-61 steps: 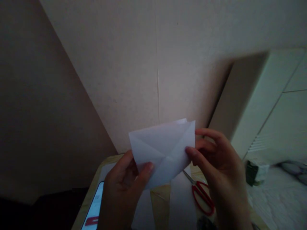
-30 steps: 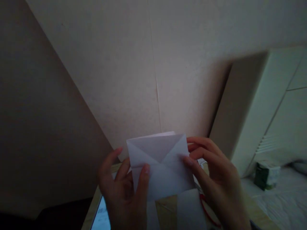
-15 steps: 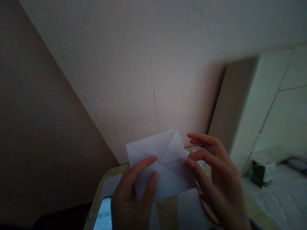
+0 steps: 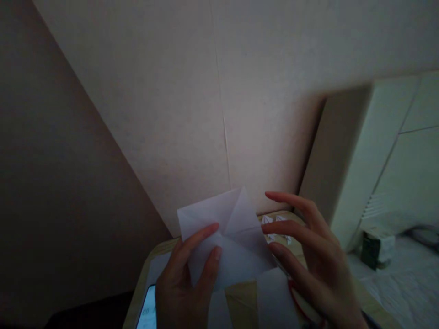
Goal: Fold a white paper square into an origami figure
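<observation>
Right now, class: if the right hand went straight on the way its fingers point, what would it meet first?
Probably the folded white paper, pinched by the left hand. The right hand points its spread fingers leftward at the paper's right edge, though depth is unclear.

The lit phone screen (image 4: 147, 310) at the bottom edge carries pale digits that look like "00". They are blurred and partly cut off by the left hand (image 4: 185, 285). Print on the dark green box (image 4: 371, 252) is too small to read.
</observation>
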Tool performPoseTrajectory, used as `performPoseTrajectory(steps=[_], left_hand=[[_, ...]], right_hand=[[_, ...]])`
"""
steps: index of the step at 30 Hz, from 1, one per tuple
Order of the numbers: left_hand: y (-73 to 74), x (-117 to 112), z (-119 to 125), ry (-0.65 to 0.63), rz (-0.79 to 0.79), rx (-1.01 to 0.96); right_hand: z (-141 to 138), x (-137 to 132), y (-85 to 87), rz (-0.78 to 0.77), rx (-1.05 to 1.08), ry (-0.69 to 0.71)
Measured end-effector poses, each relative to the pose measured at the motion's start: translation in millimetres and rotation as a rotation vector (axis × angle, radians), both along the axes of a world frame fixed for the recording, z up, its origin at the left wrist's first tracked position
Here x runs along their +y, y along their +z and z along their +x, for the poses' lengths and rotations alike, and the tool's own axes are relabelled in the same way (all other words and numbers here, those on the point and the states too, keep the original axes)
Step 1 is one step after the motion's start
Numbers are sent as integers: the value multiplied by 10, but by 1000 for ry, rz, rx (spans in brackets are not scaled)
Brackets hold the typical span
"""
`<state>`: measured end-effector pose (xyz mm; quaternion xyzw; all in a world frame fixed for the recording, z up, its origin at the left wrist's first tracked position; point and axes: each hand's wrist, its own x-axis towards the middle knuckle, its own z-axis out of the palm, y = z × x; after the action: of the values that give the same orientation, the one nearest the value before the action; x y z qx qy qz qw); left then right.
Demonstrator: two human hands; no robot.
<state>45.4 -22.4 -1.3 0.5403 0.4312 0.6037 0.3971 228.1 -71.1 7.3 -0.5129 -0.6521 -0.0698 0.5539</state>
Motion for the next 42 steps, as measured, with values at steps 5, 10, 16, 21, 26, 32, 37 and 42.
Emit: performPoseTrajectory(steps=[5,10,16,21,26,32,37,42], left_hand=[[-18,25,10,2,-9,12],[17,19,20,-12,16,70],[10,36,1,-21,27,103],[12,28,20,1,-8,80],[68,-34,16,12,24,65],[118,-89,9,-22,23,77],[116,-85,18,19,45,101],[131,-96,17,50,52,114]], right_hand=[[-24,26,-30,-35,4,11],[-50,41,-39,-28,8,23],[-48,72,-54,-26,21,25],[-17,63,-48,-53,15,25],[-45,54,1,-82,7,99],[-44,66,-24,-124,43,86],[31,44,-33,-180,56,112],[41,45,-22,-165,77,146]])
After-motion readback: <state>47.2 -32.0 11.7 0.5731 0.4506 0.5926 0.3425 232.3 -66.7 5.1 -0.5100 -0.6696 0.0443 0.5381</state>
